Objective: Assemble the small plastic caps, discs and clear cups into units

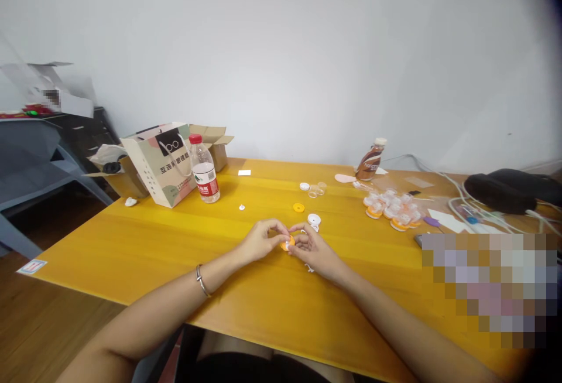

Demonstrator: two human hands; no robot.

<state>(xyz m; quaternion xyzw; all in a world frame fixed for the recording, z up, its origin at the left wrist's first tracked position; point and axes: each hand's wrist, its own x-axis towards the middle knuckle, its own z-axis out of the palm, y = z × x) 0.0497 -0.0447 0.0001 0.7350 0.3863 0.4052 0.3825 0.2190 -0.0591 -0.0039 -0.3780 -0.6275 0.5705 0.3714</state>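
Observation:
Between my two hands, just above the table, is a small round orange piece (287, 243) with a white part at its middle. My left hand (266, 239) pinches its left side with thumb and fingertips. From the right, the fingers of my right hand (314, 249) close on the same piece. Beyond my right hand lie a white round cap (314, 219) and small white parts (315, 228), partly hidden by the fingers. A flat orange disc (298, 208) rests a little farther back. Farther still are a white ring (304, 186) and several clear rings (313, 194).
A water bottle (204, 175) and a paper bag (164, 163) stand at left, with a cardboard box (215, 146) behind. On the right are clustered clear-and-orange pieces (393, 207), a brown drink bottle (371, 160), a pink spoon-shaped item (345, 178), cables (456, 207) and a black case (500, 190).

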